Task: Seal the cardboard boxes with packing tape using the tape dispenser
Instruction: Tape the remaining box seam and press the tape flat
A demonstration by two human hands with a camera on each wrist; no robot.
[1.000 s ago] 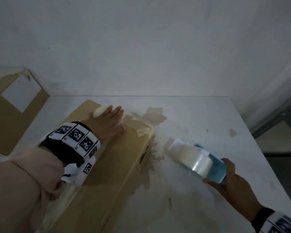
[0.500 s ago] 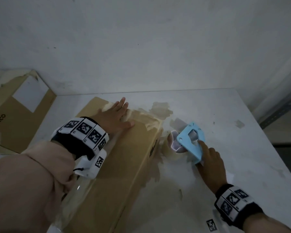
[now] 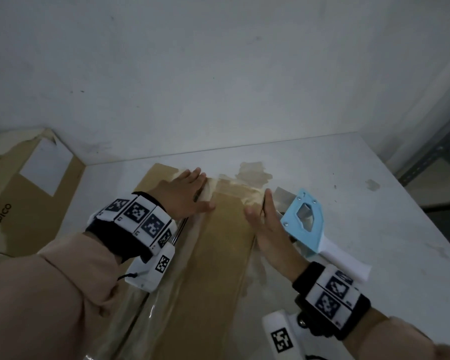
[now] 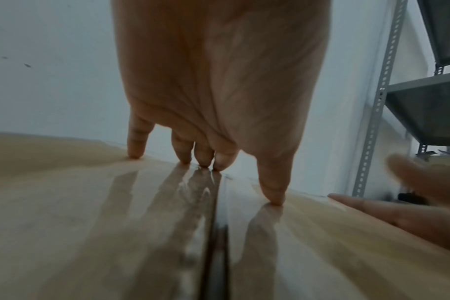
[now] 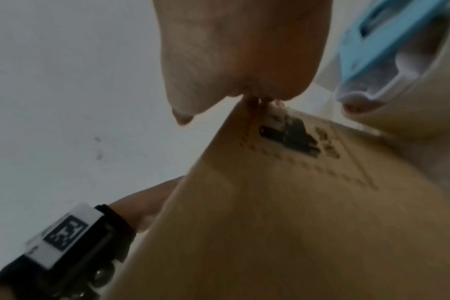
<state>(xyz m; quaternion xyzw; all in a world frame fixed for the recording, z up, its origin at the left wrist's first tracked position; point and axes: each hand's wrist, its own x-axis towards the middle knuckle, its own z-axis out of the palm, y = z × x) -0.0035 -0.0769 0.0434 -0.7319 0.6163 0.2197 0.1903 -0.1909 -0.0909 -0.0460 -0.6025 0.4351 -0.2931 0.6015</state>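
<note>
A long brown cardboard box (image 3: pixel 218 255) lies on the white table (image 3: pixel 374 242), with clear tape along its top seam (image 4: pixel 211 213). My left hand (image 3: pixel 185 193) lies flat on the far end of the box top, its fingertips (image 4: pixel 203 162) pressing on the tape. My right hand (image 3: pixel 268 219) is held edge-on with straight fingers against the box's right side, which carries dark printing (image 5: pixel 290 136). The light-blue tape dispenser (image 3: pixel 304 222) with a white handle lies on the table just right of that hand, held by nobody.
A second, larger cardboard box (image 3: pixel 24 193) with a white label stands at the far left against the wall. Grey metal shelving (image 4: pixel 411 101) rises beyond the table's right end. Brown tape scraps (image 3: pixel 253 172) stick to the table past the box.
My right hand laid the tape dispenser on the table, let go of it and moved left to the box's right side. The left hand stayed flat on the box.
</note>
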